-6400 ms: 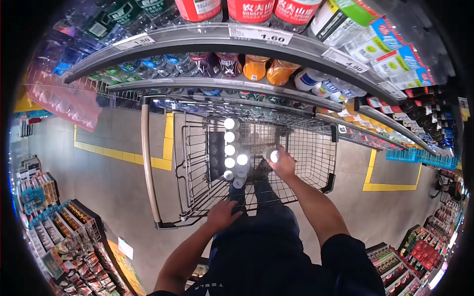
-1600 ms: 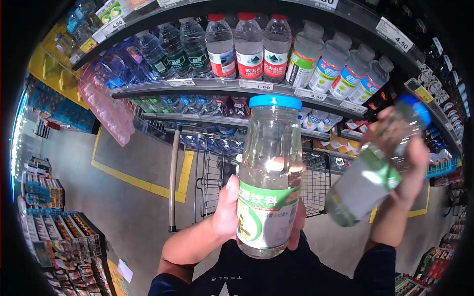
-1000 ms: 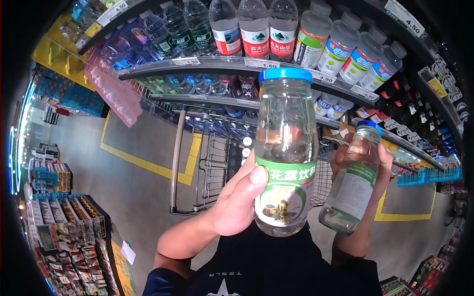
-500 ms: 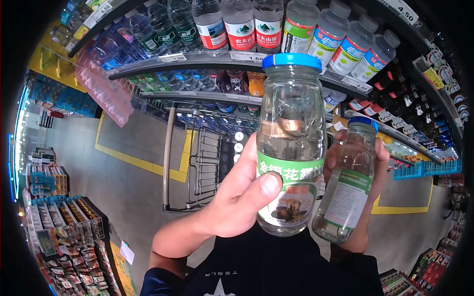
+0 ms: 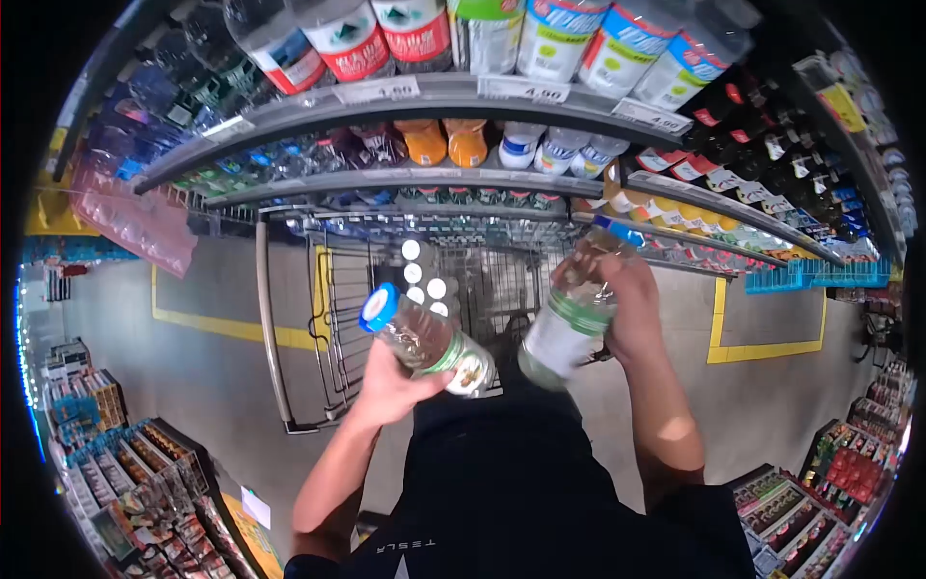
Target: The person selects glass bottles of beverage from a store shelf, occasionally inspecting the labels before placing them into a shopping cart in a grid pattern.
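1. In the middle of the frame, the left hand [image 5: 386, 386] has its grip closed around a clear glass bottle with a blue cap and green label [image 5: 429, 340]. The bottle is tipped, with its cap toward the upper left.
2. Just to the right, the right hand [image 5: 632, 309] has its grip closed around a second clear bottle with a blue cap [image 5: 571, 318]. Its cap points to the upper right.
3. Both bottles are in the air over the silver wire shopping cart [image 5: 265, 318], not in it yet.
4. Inside the cart, some white-topped bottles [image 5: 424, 282] stand close together.
5. At the top of the frame, long grey shelves [image 5: 289, 114] are full of drinks.
6. The work looks partly done: some bottles sit in the cart, and two are in the hands.
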The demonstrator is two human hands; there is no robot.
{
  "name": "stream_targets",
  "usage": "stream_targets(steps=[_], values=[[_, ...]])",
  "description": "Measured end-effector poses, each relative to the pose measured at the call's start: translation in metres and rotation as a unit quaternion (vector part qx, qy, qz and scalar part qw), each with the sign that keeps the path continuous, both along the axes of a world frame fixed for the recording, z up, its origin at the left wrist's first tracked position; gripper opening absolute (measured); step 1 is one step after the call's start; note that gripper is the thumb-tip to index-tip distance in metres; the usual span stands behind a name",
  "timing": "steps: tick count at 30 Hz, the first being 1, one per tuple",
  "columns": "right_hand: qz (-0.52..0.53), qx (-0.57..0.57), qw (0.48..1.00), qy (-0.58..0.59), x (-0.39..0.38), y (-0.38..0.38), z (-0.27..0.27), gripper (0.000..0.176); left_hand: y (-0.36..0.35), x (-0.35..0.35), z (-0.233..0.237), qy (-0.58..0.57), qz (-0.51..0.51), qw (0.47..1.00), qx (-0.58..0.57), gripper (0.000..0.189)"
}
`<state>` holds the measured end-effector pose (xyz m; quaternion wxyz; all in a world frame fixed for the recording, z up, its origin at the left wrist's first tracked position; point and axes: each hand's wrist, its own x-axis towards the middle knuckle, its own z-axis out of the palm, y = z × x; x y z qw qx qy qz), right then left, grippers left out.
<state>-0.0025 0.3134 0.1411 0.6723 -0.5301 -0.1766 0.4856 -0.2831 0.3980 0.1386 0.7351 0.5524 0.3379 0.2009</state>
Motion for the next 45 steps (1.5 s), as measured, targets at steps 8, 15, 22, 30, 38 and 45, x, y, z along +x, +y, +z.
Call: stream_targets(steps=[8,15,22,30,38,45], values=[[0.204,-0.279,0.841,-0.417,-0.015,-0.026,-0.236,0.05,-0.039,0.031,-0.239,0.199,-0.011,0.976,0.086,0.056],[0.235,-0.3,0.837,-0.393,-0.032,-0.026,-0.319,0.046,-0.051,0.041,-0.347,0.224,-0.182,0.929,0.232,0.061],[0.264,-0.273,0.812,-0.443,-0.042,-0.023,-0.365,0.052,-0.043,0.027,-0.431,0.194,-0.396,0.857,0.265,0.043],[0.278,-0.26,0.806,-0.453,-0.061,-0.017,-0.37,0.054,-0.041,0.007,-0.463,0.193,-0.458,0.798,0.341,0.038],[0.315,-0.288,0.811,-0.401,-0.083,-0.021,-0.371,0.05,-0.024,0.004,-0.439,0.231,-0.54,0.715,0.379,0.035],[0.249,-0.248,0.835,-0.423,-0.104,0.018,-0.401,0.055,-0.035,-0.013,-0.442,0.343,-0.503,0.741,0.283,0.012]])
